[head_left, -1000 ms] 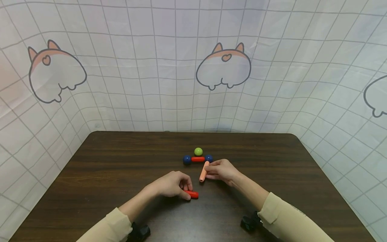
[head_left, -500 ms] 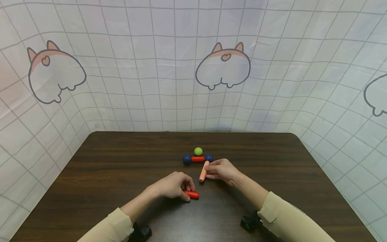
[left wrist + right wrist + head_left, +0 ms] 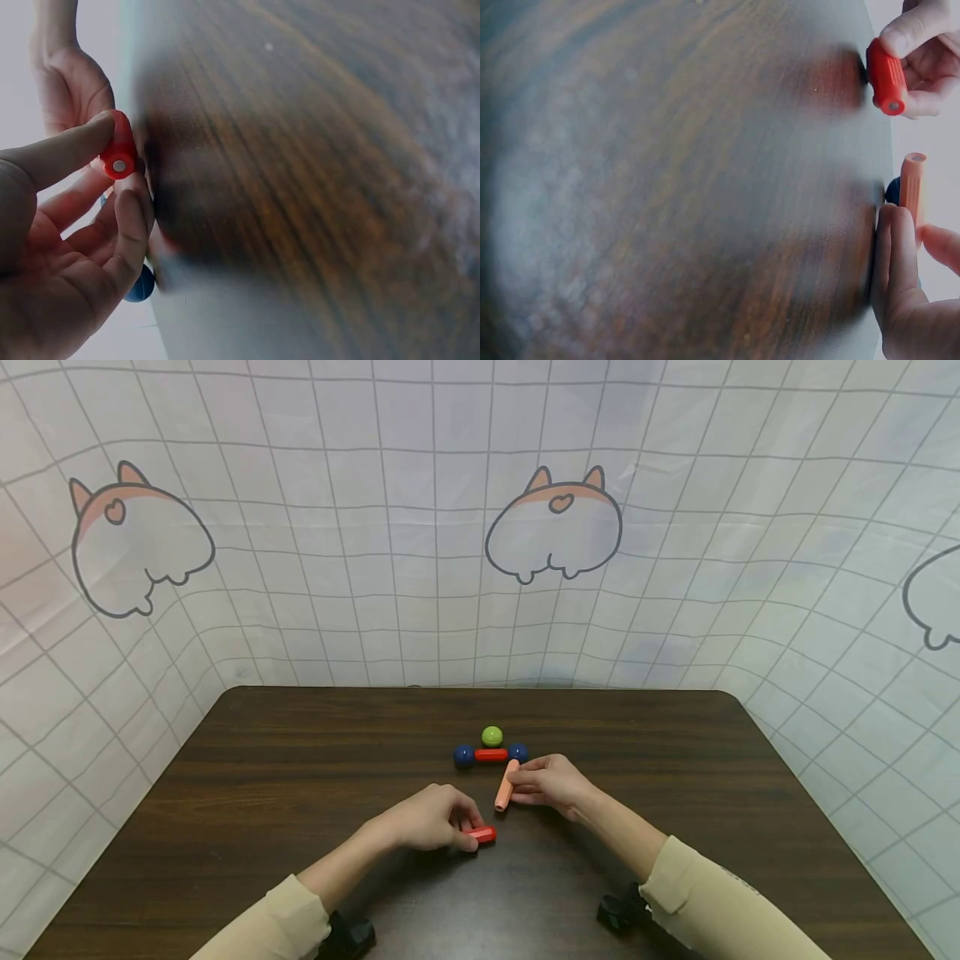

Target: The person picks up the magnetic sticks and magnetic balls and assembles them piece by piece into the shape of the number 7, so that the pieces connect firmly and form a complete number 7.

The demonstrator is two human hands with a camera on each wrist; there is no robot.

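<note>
My left hand (image 3: 431, 818) pinches a short red rod (image 3: 483, 834) between thumb and fingers, just above the table. A silvery dot marks the rod's end in the left wrist view, where the thumb lies on the red rod (image 3: 118, 142). To its right and farther off, my right hand (image 3: 555, 783) holds a light orange rod (image 3: 506, 787) by thumb and fingertips. That rod's far end is close to the right blue ball (image 3: 517, 752); whether they touch, I cannot tell. A second red rod (image 3: 491, 755) lies between this ball and the left blue ball (image 3: 464, 755).
A green ball (image 3: 492, 737) sits just behind the second red rod. Everything rests on a dark wooden table (image 3: 300, 735). Behind it hangs a white gridded cloth (image 3: 375, 568) with cartoon prints. Black devices (image 3: 618, 910) show under both sleeves.
The red rod in my left hand has shifted slightly away from me and to the right, and its right end now tilts farther away. My right hand and the orange rod have stayed put.
</note>
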